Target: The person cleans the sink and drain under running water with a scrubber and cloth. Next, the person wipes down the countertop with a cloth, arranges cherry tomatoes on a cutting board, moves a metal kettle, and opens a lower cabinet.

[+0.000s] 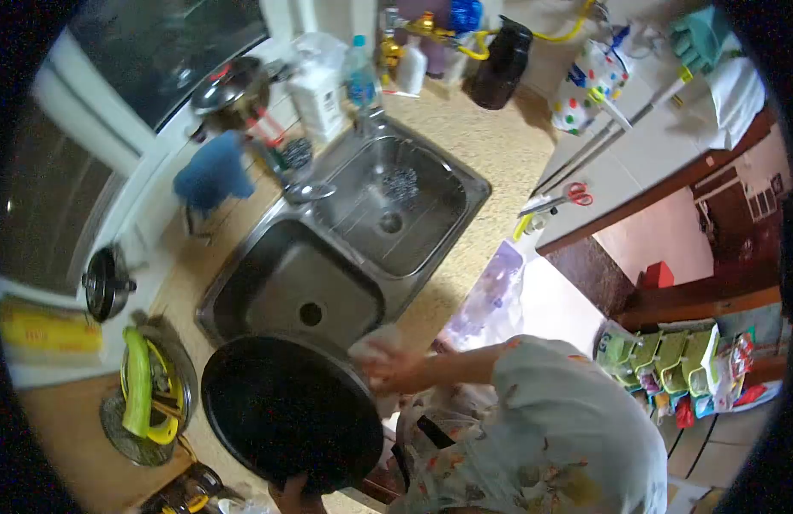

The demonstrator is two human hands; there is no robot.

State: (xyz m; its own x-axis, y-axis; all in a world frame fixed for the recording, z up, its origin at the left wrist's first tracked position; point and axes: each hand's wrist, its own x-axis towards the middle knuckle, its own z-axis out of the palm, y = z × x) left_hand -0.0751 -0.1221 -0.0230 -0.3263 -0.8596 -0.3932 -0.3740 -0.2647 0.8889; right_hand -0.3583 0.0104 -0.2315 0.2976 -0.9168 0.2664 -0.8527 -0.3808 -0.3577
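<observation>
A large, round black pan (289, 411) is tilted over the counter's front edge, beside the sink's left basin. My left hand (295, 495) grips its rim at the bottom of the view, with the fingers partly hidden behind the pan. At the opposite side of the rim, my right hand (392, 367) is closed on a white cloth (375, 341) pressed near the edge. Motion blurs that hand and the cloth. I cannot tell whether the cloth touches the inside or the outer side of the pan.
A double steel sink (362, 261) holds a scouring pad (400, 183) in its far basin. A faucet (309, 190) stands behind it. A long green gourd (137, 381) lies on a plate at left. Bottles (360, 73), a lidded pot (232, 86) and a black jug (501, 64) line the back.
</observation>
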